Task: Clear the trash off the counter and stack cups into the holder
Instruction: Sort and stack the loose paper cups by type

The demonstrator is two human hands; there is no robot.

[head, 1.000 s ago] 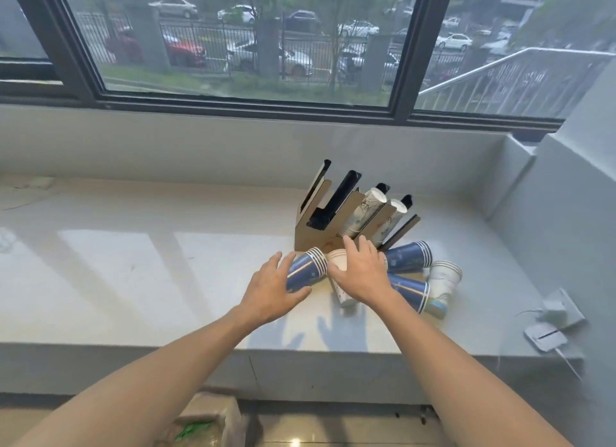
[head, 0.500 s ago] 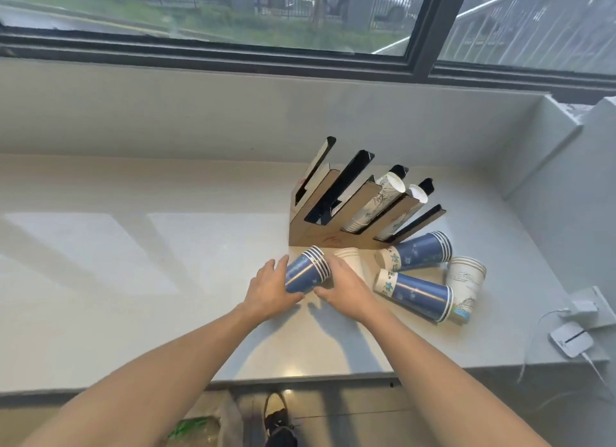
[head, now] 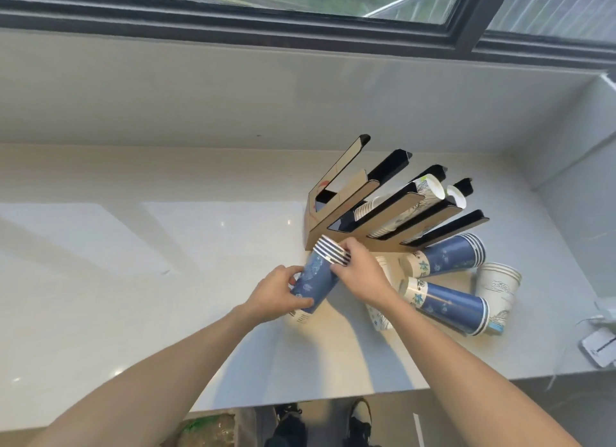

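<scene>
A stack of blue paper cups is held between both hands just in front of the cardboard cup holder. My left hand grips its lower end, and my right hand grips it near the white rims, which point up toward the holder. Two of the holder's slanted slots hold white cups. To the right, two more blue cup stacks lie on their sides beside a white cup stack. A white patterned cup lies partly hidden under my right wrist.
The pale counter runs left along the window wall, its front edge close to me. A white charger with a cable lies at the right edge. Below the counter are my shoes and a bag of trash.
Both hands have lifted the blue cup stack off the counter and tilted it, rims up toward the holder. The camera has tipped further down and closer.
</scene>
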